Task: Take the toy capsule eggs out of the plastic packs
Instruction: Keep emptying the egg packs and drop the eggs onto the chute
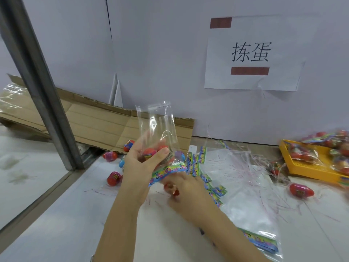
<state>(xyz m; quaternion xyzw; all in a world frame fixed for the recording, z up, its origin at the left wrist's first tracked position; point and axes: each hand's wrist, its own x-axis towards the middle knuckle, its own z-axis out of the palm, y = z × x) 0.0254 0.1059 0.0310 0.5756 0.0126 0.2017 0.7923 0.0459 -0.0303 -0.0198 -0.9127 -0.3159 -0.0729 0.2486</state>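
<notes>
Left hand (140, 163) raised, palm toward the camera, fingers and thumb curled round a plastic pack (156, 127); right hand (188, 191) just below it, back upward, blurred, fingers pinching a small red item (172, 189); both forearms bare

Clear glossy plastic pack (156, 125), matt brown cardboard (105, 125), yellow plastic tray (309, 167).

Sorting/packing bench, small factory or warehouse type. Printed paper sign (253, 53) with Chinese characters taped to the plain white partition wall (160, 44) at the far side. Flattened cardboard box (98, 121) far left, metal post (41, 78) left. Yellow plastic crate (302, 168) at right, loaded with sealed packs (306, 154). White worktop (56, 233) littered with loose capsule eggs (301, 189), a heap of printed header cards (196, 163) and empty clear bags (251, 205).
</notes>
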